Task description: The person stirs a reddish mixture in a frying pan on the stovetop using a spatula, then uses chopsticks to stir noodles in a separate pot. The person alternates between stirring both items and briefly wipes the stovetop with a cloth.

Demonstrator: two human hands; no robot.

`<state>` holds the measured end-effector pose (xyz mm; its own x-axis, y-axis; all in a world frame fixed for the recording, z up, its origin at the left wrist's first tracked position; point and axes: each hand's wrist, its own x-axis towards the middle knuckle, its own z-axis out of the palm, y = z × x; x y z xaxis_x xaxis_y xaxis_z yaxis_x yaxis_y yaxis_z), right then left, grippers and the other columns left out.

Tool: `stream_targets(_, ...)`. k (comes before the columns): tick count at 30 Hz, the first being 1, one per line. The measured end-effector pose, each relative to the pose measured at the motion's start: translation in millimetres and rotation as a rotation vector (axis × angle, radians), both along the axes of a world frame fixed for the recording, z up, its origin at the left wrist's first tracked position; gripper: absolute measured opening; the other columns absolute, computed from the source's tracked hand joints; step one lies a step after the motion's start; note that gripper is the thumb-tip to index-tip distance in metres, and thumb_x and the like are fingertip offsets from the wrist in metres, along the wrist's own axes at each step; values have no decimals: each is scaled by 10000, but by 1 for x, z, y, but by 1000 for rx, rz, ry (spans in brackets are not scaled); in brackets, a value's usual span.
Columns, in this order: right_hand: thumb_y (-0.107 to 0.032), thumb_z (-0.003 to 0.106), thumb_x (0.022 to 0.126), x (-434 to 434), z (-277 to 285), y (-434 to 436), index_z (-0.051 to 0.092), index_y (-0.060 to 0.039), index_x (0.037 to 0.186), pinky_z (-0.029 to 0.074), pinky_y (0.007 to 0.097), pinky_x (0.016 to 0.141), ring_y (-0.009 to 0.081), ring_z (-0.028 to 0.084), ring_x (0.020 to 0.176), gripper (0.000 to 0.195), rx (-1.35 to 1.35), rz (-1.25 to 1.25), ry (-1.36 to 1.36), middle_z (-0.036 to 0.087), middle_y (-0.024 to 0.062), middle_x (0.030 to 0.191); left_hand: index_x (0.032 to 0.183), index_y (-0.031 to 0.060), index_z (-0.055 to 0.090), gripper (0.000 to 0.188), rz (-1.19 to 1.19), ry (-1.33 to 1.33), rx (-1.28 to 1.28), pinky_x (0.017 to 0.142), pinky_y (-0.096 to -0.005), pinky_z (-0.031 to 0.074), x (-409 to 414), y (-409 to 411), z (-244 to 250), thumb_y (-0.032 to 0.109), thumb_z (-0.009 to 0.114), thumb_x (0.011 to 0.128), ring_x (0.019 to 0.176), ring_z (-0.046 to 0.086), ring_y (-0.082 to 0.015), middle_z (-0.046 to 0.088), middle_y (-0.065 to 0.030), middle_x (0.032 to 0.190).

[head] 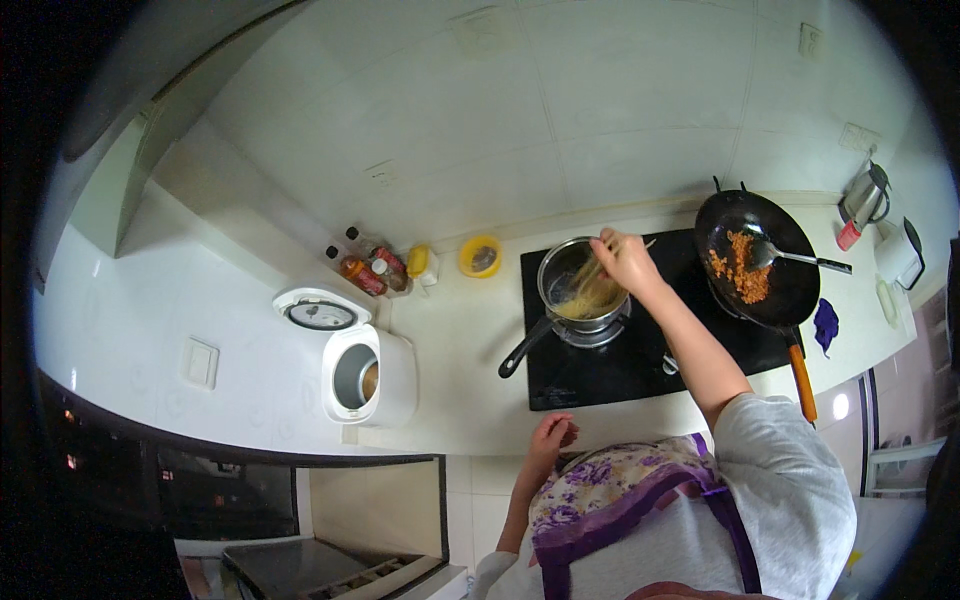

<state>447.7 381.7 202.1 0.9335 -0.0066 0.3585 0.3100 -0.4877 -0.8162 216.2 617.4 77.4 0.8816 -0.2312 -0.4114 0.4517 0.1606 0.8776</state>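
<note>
With its fingers closed around a bundle of thin noodles, my right hand is over a steel saucepan. The lower part of the bundle rests inside the pan, which stands on the left burner of a black gas hob. Its black handle points toward the front left. My left hand hangs by the counter's front edge, fingers loosely curled, with nothing visible in it. To the right, a black wok holds orange-brown minced food and a metal spatula.
A white rice cooker with its lid up stands left. Behind are seasoning bottles, a yellow-lidded container and a yellow bowl. A purple cloth and a steel kettle are right. The wok's wooden handle overhangs the counter.
</note>
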Motion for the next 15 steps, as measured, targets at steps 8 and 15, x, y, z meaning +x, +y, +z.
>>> stream_targets(8, -250, 559, 905, -21, 50, -34, 557, -10, 815, 464, 328, 501, 242, 620, 533, 257, 53, -29, 89, 564, 119, 580, 1097, 80, 549, 198, -8, 84, -13, 780, -311, 483, -3, 1, -9, 203, 484, 956, 841, 592, -163, 618, -70, 944)
stream_targets(15, -174, 606, 848, -23, -8, -27, 554, -18, 783, 468, 400, 569, 369, 581, 667, 177, -343, -37, -272, 589, 167, 706, 1101, 95, 546, 204, -3, 91, 37, 757, -294, 471, -4, -3, 9, 221, 474, 958, 836, 580, -149, 612, -51, 939)
